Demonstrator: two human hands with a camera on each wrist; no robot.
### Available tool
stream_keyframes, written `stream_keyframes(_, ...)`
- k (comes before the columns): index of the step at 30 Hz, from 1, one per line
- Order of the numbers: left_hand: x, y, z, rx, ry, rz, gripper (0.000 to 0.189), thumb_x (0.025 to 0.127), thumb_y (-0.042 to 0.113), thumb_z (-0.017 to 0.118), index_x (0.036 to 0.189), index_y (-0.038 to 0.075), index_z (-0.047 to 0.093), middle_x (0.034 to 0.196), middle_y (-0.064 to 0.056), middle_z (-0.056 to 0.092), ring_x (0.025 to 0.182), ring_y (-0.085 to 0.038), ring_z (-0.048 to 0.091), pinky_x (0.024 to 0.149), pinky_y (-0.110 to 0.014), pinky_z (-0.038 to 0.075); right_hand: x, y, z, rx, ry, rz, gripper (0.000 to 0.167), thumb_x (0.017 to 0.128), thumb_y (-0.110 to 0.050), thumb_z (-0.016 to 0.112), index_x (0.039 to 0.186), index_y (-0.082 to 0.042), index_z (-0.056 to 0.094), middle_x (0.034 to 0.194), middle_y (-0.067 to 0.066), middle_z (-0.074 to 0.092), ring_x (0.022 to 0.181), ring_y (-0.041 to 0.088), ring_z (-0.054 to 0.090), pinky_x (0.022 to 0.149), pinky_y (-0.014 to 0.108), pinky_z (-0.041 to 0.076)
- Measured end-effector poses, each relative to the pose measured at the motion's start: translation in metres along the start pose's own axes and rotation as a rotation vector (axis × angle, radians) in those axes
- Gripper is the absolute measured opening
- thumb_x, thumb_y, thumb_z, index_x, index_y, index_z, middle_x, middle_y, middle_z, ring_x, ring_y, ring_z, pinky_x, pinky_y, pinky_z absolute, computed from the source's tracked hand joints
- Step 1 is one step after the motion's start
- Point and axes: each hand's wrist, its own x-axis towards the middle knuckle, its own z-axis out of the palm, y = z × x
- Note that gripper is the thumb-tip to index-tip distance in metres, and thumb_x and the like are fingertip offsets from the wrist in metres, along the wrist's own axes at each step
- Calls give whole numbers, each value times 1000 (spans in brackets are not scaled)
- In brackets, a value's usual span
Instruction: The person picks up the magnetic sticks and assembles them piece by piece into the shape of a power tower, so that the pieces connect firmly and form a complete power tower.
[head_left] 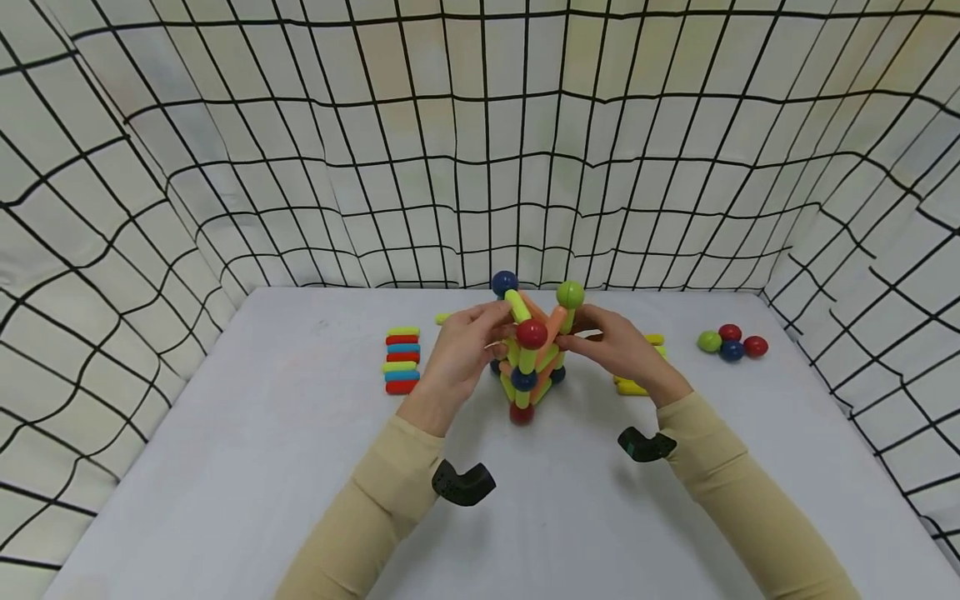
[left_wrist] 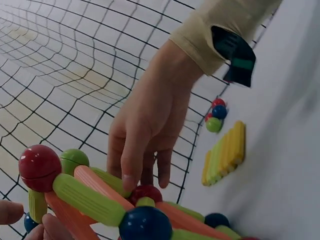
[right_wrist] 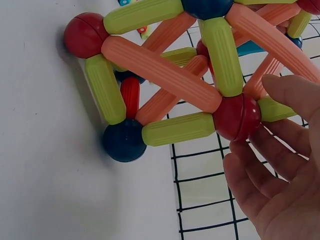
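A tower of ball-and-rod magnetic building pieces (head_left: 528,360) stands upright on the table, with lime and orange rods joining red, blue and green balls. My left hand (head_left: 463,350) reaches to its upper left side. Its thumb and fingers pinch a lime rod (left_wrist: 37,206) between the top red ball (left_wrist: 40,168) and a blue ball. On the other side my right hand (head_left: 611,340) holds the tower, thumb and fingers around a lime rod (right_wrist: 275,110) beside a red ball (right_wrist: 237,118). A green ball (head_left: 570,294) caps the tower's right corner.
Left of the tower lies a row of lime, red and blue rods (head_left: 402,360). Yellow rods (left_wrist: 225,152) lie to the right, partly behind my right arm in the head view. Several loose balls (head_left: 731,350) sit farther right. Black netting (head_left: 480,158) surrounds the white table (head_left: 300,433).
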Motion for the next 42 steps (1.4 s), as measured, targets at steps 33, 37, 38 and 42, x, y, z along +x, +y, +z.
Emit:
stream_keyframes(33, 15, -51, -85, 1003, -142, 454, 34, 91, 15, 70, 123, 5, 64, 119, -8, 66, 111, -25, 61, 97, -46, 49, -26, 11, 3, 10, 16, 80, 49, 92, -37, 69, 128, -6, 55, 126, 10, 59, 112, 30, 61, 93, 45, 52)
stream_keyframes(37, 7, -54, -127, 1096, -103, 438, 29, 89, 9, 72, 116, 1, 67, 115, -11, 66, 109, -29, 61, 95, -46, 49, -30, 10, 5, 10, 11, 113, 51, 92, -38, 68, 128, -6, 55, 127, 10, 59, 112, 29, 61, 90, 44, 53)
stream_keyframes(38, 5, -55, -136, 1124, -85, 436, 27, 88, 8, 72, 114, 1, 68, 113, -11, 67, 107, -29, 61, 93, -46, 50, -30, 10, 5, 15, 9, 121, 50, 92, -38, 68, 128, -7, 55, 126, 10, 59, 112, 29, 61, 90, 44, 53)
stream_keyframes(42, 0, -59, -164, 1195, -37, 413, 25, 86, 5, 73, 109, -1, 69, 106, -11, 66, 99, -29, 60, 88, -45, 51, -31, 6, 9, 13, 0, 118, 49, 91, -38, 69, 126, -6, 56, 124, 10, 60, 109, 28, 61, 89, 42, 53)
